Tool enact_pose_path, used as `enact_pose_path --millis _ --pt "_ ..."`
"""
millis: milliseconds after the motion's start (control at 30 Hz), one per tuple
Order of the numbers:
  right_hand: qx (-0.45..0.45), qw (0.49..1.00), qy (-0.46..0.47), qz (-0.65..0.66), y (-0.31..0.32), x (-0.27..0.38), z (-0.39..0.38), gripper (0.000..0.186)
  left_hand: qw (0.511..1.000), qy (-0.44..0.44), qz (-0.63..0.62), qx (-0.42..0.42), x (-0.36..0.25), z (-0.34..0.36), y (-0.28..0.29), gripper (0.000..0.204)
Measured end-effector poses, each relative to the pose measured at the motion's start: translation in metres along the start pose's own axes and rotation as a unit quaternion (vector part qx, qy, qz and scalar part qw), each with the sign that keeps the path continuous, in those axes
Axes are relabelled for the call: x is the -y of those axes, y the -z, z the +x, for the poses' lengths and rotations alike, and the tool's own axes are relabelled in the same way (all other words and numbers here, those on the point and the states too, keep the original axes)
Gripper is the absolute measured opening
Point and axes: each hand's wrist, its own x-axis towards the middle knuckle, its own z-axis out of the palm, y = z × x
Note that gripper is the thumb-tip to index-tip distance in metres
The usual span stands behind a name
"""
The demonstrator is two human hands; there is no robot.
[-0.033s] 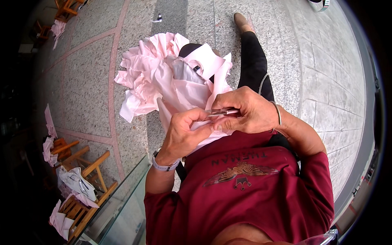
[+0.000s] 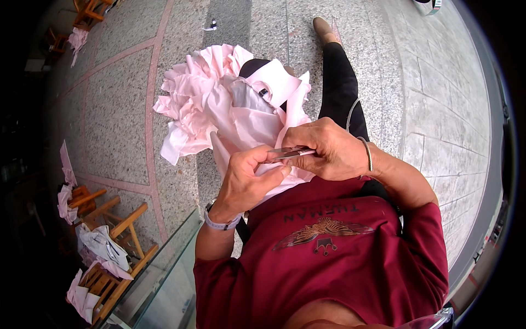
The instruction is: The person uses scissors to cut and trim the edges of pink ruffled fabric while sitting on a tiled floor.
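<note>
Across my lap lies a pale pink shirt [image 2: 241, 123], its hem gathered in loose folds to the far left. Its collar [image 2: 278, 79] stands up near my knee, with a small dark label [image 2: 263, 92] inside. My left hand [image 2: 244, 178] pinches a bit of the shirt between thumb and fingers. My right hand [image 2: 331, 148] is closed around small silver thread snips [image 2: 290, 153], whose blades point left to my left fingertips. Fingers hide the cloth edge at the blades.
Wooden stools [image 2: 129, 225] at the left carry more pink and white cloth [image 2: 104, 247]. A glass-topped edge [image 2: 170, 274] stands beside my left elbow. A small white and black scrap [image 2: 211, 26] lies on the speckled floor ahead.
My right hand has shifted slightly, so the snips' blades show more plainly and a gap has opened between my two thumbs. The shirt on my lap has hardly moved.
</note>
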Motion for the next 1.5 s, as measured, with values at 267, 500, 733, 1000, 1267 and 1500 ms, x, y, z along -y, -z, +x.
enact_pose_path --millis 267,500,733,1000,1267,1500 --pt "-0.043 0.982 0.074 -0.171 -0.007 0.002 -0.003 0.024 1.000 -0.017 -0.001 0.002 0.005 0.002 0.001 0.014" --pt "-0.149 0.986 -0.067 -0.031 0.011 -0.008 0.000 0.011 1.000 -0.020 -0.006 -0.018 0.006 0.001 0.008 0.013" --pt "0.013 0.992 -0.055 0.116 -0.010 -0.013 -0.002 0.031 0.994 -0.097 -0.023 -0.041 0.015 0.006 0.010 0.013" --pt "-0.001 0.998 -0.035 0.052 -0.004 -0.017 0.003 0.014 0.996 -0.050 -0.061 -0.033 0.011 0.003 0.003 0.012" --pt "-0.022 0.996 -0.049 0.078 -0.009 -0.013 0.005 0.009 0.988 0.010 -0.152 0.027 0.015 0.003 0.014 0.013" --pt "-0.098 0.985 -0.130 0.055 -0.014 -0.011 0.005 0.012 0.885 -0.292 0.238 -0.275 0.018 -0.002 -0.002 0.032"
